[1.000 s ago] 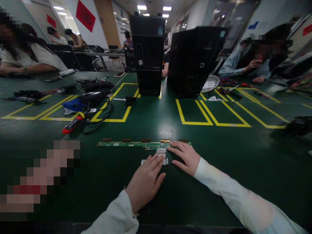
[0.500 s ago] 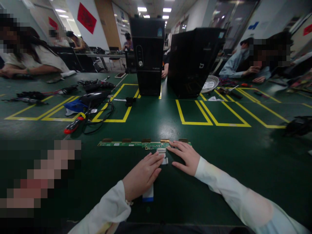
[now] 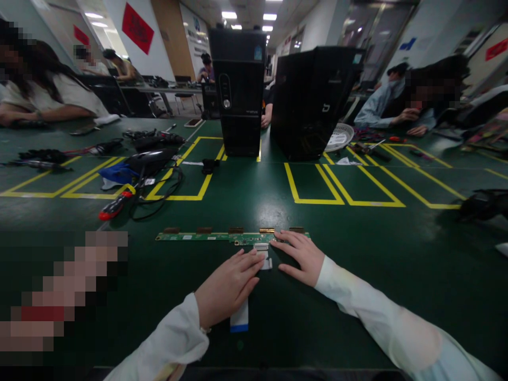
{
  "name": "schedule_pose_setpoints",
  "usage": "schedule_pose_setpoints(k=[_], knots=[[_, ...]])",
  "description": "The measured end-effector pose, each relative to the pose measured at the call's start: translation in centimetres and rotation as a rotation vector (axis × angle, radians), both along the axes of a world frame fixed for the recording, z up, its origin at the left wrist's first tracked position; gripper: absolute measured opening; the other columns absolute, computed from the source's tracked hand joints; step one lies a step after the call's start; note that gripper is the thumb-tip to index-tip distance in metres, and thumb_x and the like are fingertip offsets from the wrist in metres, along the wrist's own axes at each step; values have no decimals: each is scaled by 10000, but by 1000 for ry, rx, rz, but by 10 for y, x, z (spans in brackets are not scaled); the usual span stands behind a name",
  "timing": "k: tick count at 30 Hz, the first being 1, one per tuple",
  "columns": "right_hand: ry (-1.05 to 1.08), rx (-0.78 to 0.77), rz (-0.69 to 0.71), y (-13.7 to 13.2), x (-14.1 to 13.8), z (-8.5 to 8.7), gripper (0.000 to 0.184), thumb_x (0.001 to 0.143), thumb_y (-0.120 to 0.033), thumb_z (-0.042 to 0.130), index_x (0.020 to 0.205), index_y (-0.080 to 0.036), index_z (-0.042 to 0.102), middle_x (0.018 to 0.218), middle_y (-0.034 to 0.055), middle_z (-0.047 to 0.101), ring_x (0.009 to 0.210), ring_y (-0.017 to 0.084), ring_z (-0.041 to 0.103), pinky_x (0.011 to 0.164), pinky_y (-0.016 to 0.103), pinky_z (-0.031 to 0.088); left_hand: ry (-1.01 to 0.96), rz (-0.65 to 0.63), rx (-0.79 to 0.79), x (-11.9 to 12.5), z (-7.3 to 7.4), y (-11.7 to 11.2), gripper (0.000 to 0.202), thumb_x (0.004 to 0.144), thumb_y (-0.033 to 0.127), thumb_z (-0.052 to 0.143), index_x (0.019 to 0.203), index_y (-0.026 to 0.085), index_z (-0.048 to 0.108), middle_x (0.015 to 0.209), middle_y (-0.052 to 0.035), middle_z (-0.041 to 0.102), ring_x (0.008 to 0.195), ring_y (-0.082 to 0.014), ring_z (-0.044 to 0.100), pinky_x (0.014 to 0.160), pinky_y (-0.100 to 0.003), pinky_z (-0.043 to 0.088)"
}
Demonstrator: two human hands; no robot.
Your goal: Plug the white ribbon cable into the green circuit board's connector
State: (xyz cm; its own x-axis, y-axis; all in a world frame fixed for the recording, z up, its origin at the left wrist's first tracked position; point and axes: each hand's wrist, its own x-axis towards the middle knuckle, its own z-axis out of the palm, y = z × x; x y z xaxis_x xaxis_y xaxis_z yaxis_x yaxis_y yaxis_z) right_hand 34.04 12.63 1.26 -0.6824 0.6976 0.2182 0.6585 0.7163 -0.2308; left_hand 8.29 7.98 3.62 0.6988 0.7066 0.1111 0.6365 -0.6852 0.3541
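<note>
A long, narrow green circuit board lies flat on the dark green table, with copper-coloured tabs along its far edge. A white flat ribbon cable with a blue end runs from the board's near edge toward me. My left hand lies flat over the middle of this cable, fingers stretched out near the white connector, and hides part of it. Spread over the right part of the board is my right hand, its fingertips touching the board and its thumb on the table side.
Two black computer towers stand at the far middle. To the left lie a red-and-black screwdriver, a blue cloth-like item and black cables. A white basket sits behind the right tower. Several people sit around the tables.
The whole view has shifted slightly to the left. Both hands keep nearly the same place on the cable and the board.
</note>
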Motion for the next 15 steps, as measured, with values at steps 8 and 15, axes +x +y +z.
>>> schedule_pose_setpoints(k=[8, 15], knots=[[-9, -2, 22, 3, 2, -1, 534, 896, -459, 465, 1367, -209, 452, 1431, 103, 411, 1321, 256, 343, 1054, 478, 330, 28, -92, -43, -11, 2, 10, 411, 992, 264, 318, 1389, 209, 405, 1420, -43, 463, 1357, -177, 333, 1133, -426, 231], [7, 16, 56, 10, 5, -2, 531, 906, -448, 448, 1370, -191, 446, 1447, 104, 393, 1332, 252, 341, 1079, 476, 304, 42, -160, -54, -16, 0, 17, 426, 997, 271, 301, 1414, 223, 368, 1443, -49, 432, 1374, -192, 297, 1142, -444, 186]])
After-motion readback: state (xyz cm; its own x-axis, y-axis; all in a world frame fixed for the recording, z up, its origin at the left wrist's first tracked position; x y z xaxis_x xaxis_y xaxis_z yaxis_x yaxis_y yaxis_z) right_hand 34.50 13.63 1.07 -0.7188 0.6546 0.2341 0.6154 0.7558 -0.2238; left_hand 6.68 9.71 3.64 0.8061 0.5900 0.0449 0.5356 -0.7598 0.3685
